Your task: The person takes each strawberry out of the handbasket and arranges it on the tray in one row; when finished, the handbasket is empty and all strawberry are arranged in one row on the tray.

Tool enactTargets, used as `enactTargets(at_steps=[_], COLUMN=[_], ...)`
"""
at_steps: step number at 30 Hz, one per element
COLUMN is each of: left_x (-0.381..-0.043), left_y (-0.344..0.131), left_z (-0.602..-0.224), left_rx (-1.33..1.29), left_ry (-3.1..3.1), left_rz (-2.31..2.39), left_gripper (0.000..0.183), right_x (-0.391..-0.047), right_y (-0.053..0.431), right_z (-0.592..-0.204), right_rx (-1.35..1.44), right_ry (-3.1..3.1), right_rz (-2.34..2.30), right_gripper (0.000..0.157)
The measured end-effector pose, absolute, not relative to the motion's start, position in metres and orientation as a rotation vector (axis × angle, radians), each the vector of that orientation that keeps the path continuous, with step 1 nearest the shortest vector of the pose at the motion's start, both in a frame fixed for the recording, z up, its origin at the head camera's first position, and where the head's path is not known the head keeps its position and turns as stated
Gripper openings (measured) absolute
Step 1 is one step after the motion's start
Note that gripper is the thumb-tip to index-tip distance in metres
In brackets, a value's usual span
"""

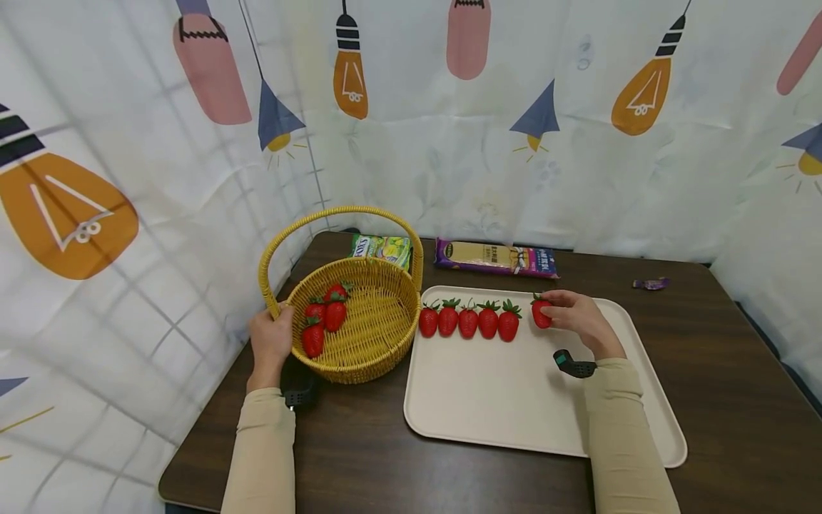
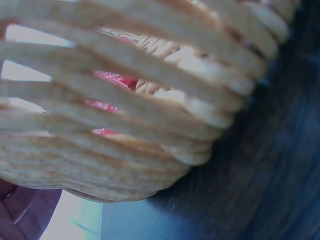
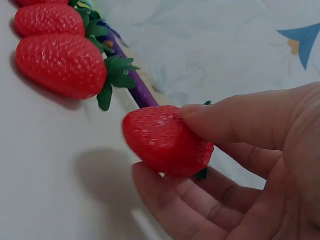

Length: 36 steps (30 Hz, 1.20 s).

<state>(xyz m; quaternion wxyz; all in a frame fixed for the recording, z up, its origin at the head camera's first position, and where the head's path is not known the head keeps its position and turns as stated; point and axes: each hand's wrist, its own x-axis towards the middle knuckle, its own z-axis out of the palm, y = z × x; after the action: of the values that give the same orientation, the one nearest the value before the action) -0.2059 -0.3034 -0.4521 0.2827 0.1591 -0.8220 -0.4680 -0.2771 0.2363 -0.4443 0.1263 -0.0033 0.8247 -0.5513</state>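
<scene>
My left hand [image 1: 271, 341] grips the yellow wicker basket [image 1: 352, 373] at its left side, where the tall handle [image 1: 340, 210] meets the rim. Several red strawberries [image 1: 313, 339] lie inside, against the basket's left wall. In the left wrist view the weave [image 2: 100, 160] fills most of the picture, with bits of red showing through. Between thumb and fingers my right hand [image 1: 583, 321] pinches a strawberry [image 3: 162, 137], held above the beige tray [image 1: 501, 400]. Left of it, several strawberries [image 1: 468, 323] form a row along the tray's back edge, leaves pointing away from me.
Behind the tray lies a long purple-and-gold packet [image 1: 494, 258]. A green packet [image 1: 385, 248] sits behind the basket. Toward the back right is a small purple wrapper [image 1: 651, 283]. The dark wooden table [image 1: 359, 457] is bordered by a patterned curtain [image 1: 437, 164].
</scene>
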Motion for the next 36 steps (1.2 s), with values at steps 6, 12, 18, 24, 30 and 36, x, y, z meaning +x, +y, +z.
enactTargets(at_steps=[6, 12, 18, 24, 30, 36], left_x=[-0.209, -0.211, -0.212, -0.210, -0.209, -0.208], left_y=[-0.304, -0.305, -0.305, -0.304, -0.304, -0.306], left_z=[-0.452, -0.451, -0.450, -0.450, -0.451, -0.454], left_rx=[0.444, 0.437, 0.424, 0.426, 0.420, 0.431], left_ry=[-2.203, -2.203, -2.197, -2.196, -2.199, -2.209], left_rz=[-1.258, -1.268, -1.281, -1.286, -1.282, -1.282], left_gripper=[0.037, 0.037, 0.037, 0.037, 0.037, 0.037], right_x=[-0.282, -0.283, -0.285, -0.284, -0.282, -0.280], right_y=[0.237, 0.238, 0.238, 0.240, 0.237, 0.235], right_z=[-0.450, -0.452, -0.454, -0.455, -0.458, -0.461], right_rx=[-0.064, -0.142, -0.166, -0.198, -0.259, -0.292], right_ry=[2.401, 2.388, 2.353, 2.341, 2.329, 2.311], right_rz=[-1.488, -1.453, -1.462, -1.484, -1.486, -1.501], right_gripper=[0.048, 0.047, 0.050, 0.049, 0.047, 0.047])
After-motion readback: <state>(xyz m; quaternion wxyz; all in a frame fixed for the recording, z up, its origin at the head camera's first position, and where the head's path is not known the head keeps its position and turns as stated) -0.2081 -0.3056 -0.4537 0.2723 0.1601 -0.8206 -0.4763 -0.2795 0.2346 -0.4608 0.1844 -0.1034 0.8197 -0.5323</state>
